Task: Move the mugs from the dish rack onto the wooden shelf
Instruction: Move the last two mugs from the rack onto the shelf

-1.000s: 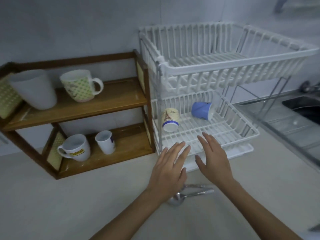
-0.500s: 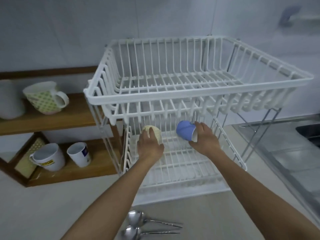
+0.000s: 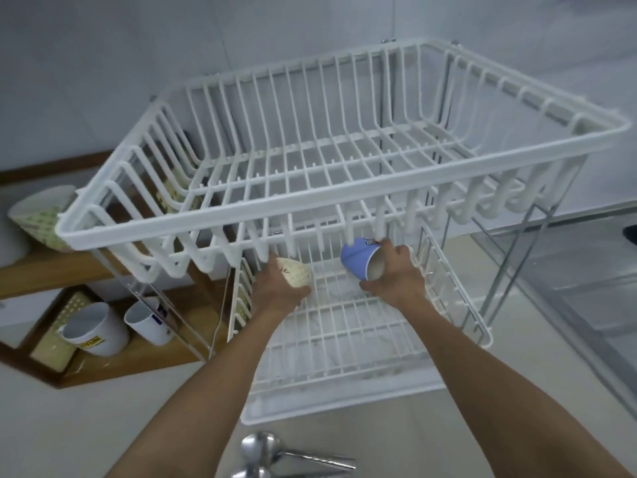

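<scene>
While both arms reach under the upper basket of the dish rack (image 3: 241,232), the right hand (image 3: 396,274) wraps a blue mug (image 3: 356,258) tipped on its side above the lower tier's back edge, and the left hand (image 3: 281,288) closes over a cream mug (image 3: 296,272) beside it. Three mugs sit on the wooden shelf (image 3: 44,274) to the left.

Dim, bluish, even light fell without hard shadows or glare, the whole view was soft, the dish rack (image 3: 344,188) bowed with wide-angle distortion, and the spoons (image 3: 275,453) at the bottom edge blurred.
</scene>
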Action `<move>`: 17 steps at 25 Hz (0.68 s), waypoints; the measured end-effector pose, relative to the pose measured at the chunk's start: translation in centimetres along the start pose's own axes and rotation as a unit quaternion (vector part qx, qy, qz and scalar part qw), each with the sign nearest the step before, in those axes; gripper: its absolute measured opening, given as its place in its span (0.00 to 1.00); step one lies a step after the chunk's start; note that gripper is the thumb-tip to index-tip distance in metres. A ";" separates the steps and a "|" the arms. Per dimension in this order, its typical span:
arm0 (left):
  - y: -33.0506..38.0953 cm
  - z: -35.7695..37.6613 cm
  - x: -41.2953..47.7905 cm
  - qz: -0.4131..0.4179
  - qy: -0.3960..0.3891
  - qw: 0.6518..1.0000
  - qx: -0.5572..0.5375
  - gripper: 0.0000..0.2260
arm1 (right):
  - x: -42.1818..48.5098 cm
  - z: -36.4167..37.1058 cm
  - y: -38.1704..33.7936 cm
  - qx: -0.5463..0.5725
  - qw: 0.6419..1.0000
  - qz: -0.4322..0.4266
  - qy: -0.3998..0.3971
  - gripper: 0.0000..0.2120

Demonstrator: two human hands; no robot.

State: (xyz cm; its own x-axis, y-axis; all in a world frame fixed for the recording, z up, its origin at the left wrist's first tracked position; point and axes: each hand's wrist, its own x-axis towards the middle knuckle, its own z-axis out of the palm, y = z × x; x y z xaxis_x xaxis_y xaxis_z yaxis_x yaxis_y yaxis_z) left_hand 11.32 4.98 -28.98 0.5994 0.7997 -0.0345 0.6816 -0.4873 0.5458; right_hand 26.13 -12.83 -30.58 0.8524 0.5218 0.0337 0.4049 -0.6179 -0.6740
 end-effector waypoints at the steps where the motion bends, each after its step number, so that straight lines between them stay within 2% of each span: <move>1: -0.1 0.1 -0.7 -0.001 0.017 0.999 -0.029 0.43 | -0.5 0.0 0.0 -0.045 0.999 -0.002 0.029 0.41; 4: 0.0 -0.6 -3.2 0.018 0.042 0.989 -0.144 0.40 | -2.2 -0.4 -0.3 -0.168 0.979 -0.052 0.108 0.42; 7: 0.0 -1.8 -6.9 0.118 0.040 0.980 -0.158 0.41 | -4.3 -2.1 -1.2 -0.204 0.968 -0.085 0.121 0.42; 10: -0.9 -3.3 -12.0 0.219 0.014 0.956 -0.196 0.41 | -7.9 -4.1 -3.2 -0.243 0.960 -0.095 0.101 0.41; 14: -4.9 -5.3 -18.2 0.229 -0.018 0.931 -0.284 0.40 | -13.6 -7.4 -7.2 -0.267 0.959 -0.087 0.025 0.41; 17: -10.3 -7.5 -20.9 0.234 -0.040 0.923 -0.304 0.40 | -18.3 -8.9 -11.7 -0.270 0.959 -0.085 -0.031 0.41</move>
State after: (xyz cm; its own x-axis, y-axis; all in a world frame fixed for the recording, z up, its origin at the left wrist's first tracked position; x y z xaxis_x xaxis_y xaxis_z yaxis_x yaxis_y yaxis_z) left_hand -11.34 -4.07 -27.62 0.8141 0.5116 0.2746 -0.0062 -0.4653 0.8851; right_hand 8.78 -20.39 -16.71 0.7445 0.6654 0.0545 0.6627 -0.7265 -0.1818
